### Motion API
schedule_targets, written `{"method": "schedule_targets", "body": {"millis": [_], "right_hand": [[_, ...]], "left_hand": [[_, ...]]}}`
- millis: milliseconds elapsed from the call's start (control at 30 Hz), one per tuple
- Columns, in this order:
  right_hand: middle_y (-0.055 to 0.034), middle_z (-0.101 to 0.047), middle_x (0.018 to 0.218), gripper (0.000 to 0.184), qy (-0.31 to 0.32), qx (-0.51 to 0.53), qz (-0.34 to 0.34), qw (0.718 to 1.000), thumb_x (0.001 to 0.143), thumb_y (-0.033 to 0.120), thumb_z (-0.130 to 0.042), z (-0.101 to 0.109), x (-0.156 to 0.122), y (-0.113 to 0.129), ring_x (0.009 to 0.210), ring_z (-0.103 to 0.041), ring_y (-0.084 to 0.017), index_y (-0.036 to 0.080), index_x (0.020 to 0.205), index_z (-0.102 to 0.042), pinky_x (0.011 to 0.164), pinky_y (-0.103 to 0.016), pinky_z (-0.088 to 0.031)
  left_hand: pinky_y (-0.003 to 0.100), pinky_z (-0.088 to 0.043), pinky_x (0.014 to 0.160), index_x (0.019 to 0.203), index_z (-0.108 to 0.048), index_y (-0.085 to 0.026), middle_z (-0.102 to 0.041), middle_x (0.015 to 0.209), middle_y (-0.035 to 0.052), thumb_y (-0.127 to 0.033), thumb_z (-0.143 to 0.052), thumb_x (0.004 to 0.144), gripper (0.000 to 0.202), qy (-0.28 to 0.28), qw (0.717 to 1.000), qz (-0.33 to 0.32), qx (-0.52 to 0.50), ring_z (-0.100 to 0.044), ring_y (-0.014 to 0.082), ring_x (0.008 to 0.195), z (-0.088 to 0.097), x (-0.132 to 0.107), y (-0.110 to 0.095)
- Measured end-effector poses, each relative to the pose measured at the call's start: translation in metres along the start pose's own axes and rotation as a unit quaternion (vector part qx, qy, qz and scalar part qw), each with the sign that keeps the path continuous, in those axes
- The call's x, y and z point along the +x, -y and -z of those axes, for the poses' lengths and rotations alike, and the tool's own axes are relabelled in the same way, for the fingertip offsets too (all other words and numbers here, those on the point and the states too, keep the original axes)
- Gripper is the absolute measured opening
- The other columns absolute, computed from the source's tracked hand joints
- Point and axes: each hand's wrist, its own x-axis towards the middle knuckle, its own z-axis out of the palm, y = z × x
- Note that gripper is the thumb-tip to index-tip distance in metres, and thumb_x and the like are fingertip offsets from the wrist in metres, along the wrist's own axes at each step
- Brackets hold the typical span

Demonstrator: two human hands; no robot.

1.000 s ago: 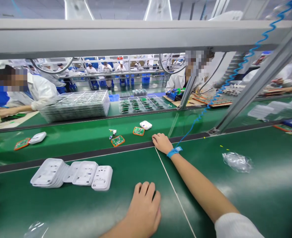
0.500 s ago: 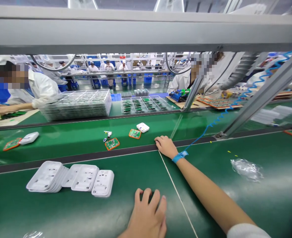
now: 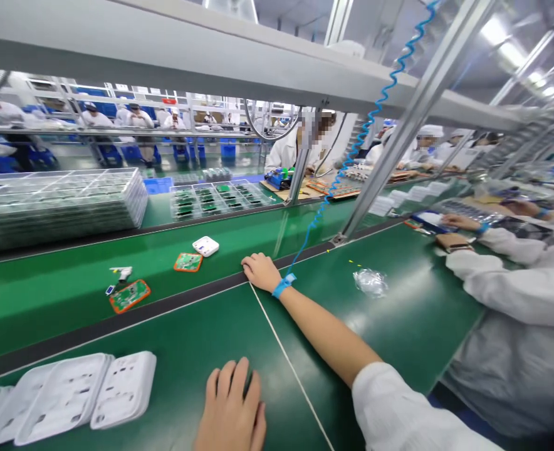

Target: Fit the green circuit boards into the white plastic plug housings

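My right hand (image 3: pixel 259 270) rests on the dark strip at the edge of the green conveyor belt (image 3: pixel 61 294), fingers curled down, holding nothing I can see. A blue wrist strap (image 3: pixel 284 285) with a coiled blue cord (image 3: pixel 352 150) is on that wrist. My left hand (image 3: pixel 232 407) lies flat on the green bench, fingers together and stretched out. White plastic covers (image 3: pixel 70 394) lie overlapping to its left. On the belt sit an orange-edged circuit board (image 3: pixel 188 262) beside a white casing (image 3: pixel 205 245), and another board (image 3: pixel 129 295) with small parts.
Stacked clear trays (image 3: pixel 56 203) and a tray of green boards (image 3: pixel 215 199) stand beyond the belt. A crumpled clear bag (image 3: pixel 370 282) lies on the bench to the right. A co-worker's white sleeves (image 3: pixel 507 275) reach in at right. A slanted metal post (image 3: pixel 399 125) rises ahead.
The view has swung to the right, bringing the co-worker on the right into sight. Boards and casing on the belt have drifted left. Both hands stay where they were.
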Motion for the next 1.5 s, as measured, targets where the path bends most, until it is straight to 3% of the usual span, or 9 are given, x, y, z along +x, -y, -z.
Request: {"method": "schedule_targets", "body": {"millis": [167,267,367,567,800,1167,1500], "right_hand": [[-0.0061,-0.066,0.113,0.030,-0.003,-0.002,0.000,1.000,0.104,0.033,-0.037,0.000,-0.001,0.000,0.107,-0.054,-0.023,0.026,0.117,-0.063,0.085,-0.032,-0.042],[-0.0063,-0.066,0.114,0.029,-0.002,-0.003,0.002,1.000,0.104,0.032,-0.038,-0.001,-0.001,-0.001,0.107,-0.055,-0.022,0.026,0.117,-0.063,0.085,-0.031,-0.042],[-0.0068,-0.066,0.115,0.029,0.002,-0.001,0.006,1.000,0.103,0.031,-0.038,-0.001,-0.002,0.000,0.108,-0.054,-0.022,0.026,0.118,-0.063,0.085,-0.031,-0.042],[-0.0104,-0.066,0.113,0.031,0.005,0.017,0.013,1.000,0.102,0.028,-0.039,-0.006,-0.003,0.001,0.105,-0.055,-0.025,0.022,0.118,-0.065,0.085,-0.033,-0.041],[-0.0096,-0.067,0.110,0.030,0.001,0.020,0.022,1.000,0.101,0.028,-0.040,-0.012,-0.002,-0.002,0.103,-0.055,-0.025,0.022,0.117,-0.065,0.080,-0.032,-0.038],[-0.0101,-0.067,0.110,0.030,0.001,0.015,0.021,1.000,0.101,0.027,-0.040,-0.012,-0.002,-0.002,0.102,-0.055,-0.024,0.022,0.117,-0.065,0.079,-0.031,-0.037],[-0.0090,-0.068,0.108,0.031,-0.006,0.016,0.027,0.999,0.101,0.027,-0.040,-0.011,-0.003,-0.002,0.100,-0.056,-0.024,0.022,0.115,-0.066,0.078,-0.031,-0.038]], "left_hand": [[0.046,-0.034,0.090,0.119,-0.062,-0.012,-0.063,0.115,0.0169,-0.022,-0.052,0.085,0.037,-0.041,0.999,0.017,0.015,-0.052,0.0322,0.106,-0.002,0.001,-0.001],[0.048,-0.032,0.092,0.106,-0.065,-0.017,-0.066,0.110,0.0130,-0.022,-0.052,0.085,0.026,-0.014,1.000,0.005,0.003,-0.052,0.0318,0.106,-0.004,0.000,-0.003],[0.051,-0.030,0.095,0.102,-0.067,-0.019,-0.066,0.114,0.0126,-0.027,-0.055,0.086,0.022,0.021,0.999,0.033,-0.012,-0.050,0.0331,0.110,-0.002,-0.003,-0.007],[0.050,-0.027,0.095,0.130,-0.060,-0.021,-0.062,0.121,0.0126,-0.048,-0.059,0.088,0.050,0.031,0.996,0.080,0.009,-0.046,0.0324,0.108,0.011,-0.010,-0.014],[0.056,-0.025,0.101,0.138,-0.052,-0.015,-0.056,0.129,0.0156,-0.045,-0.051,0.093,0.055,0.068,0.996,0.065,0.010,-0.042,0.0361,0.118,0.012,-0.012,-0.012],[0.057,-0.026,0.100,0.133,-0.054,-0.017,-0.054,0.127,0.0166,-0.043,-0.055,0.091,0.050,0.042,0.998,0.056,0.001,-0.044,0.0363,0.117,0.010,-0.014,-0.011],[0.056,-0.030,0.094,0.132,-0.053,-0.016,-0.054,0.126,0.0189,-0.044,-0.053,0.092,0.050,0.059,0.997,0.034,0.021,-0.048,0.0344,0.112,0.012,-0.011,-0.008]]}}
